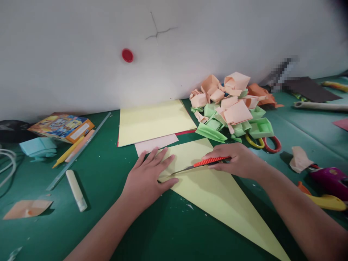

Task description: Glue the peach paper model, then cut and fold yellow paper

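Observation:
A pale yellow sheet of paper [231,206] lies across the green table, its long side running down to the bottom right. My left hand [148,175] rests flat on the sheet's left end, fingers spread. My right hand [236,161] is closed around the red handle of a utility knife [208,162]. The blade is out and points left; its tip is at the paper, close to my left thumb and fingers. Beyond my left hand, a pale pink slip [154,143] sticks out from under a stack of yellow sheets [152,123].
Folded pink and green paper pieces [233,112] are heaped at the back right, beside scissors [263,142]. A purple tool [330,181] lies far right. On the left are a ruler [78,152], a glue stick [76,190], a colourful box [63,127] and folded blue paper [39,146].

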Tool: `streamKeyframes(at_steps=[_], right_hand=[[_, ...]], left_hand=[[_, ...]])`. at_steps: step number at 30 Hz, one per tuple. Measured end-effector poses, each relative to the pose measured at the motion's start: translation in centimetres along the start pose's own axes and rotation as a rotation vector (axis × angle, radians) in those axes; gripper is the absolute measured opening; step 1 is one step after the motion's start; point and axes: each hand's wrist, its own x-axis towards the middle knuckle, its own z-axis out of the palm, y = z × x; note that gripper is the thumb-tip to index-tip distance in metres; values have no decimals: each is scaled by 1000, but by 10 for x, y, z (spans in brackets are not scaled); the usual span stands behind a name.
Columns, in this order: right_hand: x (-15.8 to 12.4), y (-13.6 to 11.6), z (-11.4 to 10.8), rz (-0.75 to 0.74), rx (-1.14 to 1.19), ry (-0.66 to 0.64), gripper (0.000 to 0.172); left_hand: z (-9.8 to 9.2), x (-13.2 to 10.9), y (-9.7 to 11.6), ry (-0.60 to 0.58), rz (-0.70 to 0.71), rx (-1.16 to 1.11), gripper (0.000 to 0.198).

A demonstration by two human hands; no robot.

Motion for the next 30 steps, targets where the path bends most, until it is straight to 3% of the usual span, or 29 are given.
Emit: streamKeyframes(at_steps=[30], right_hand=[[-1,6,-7,80,63,-14,30]], left_hand=[[1,1,-1,4,9,43,69]])
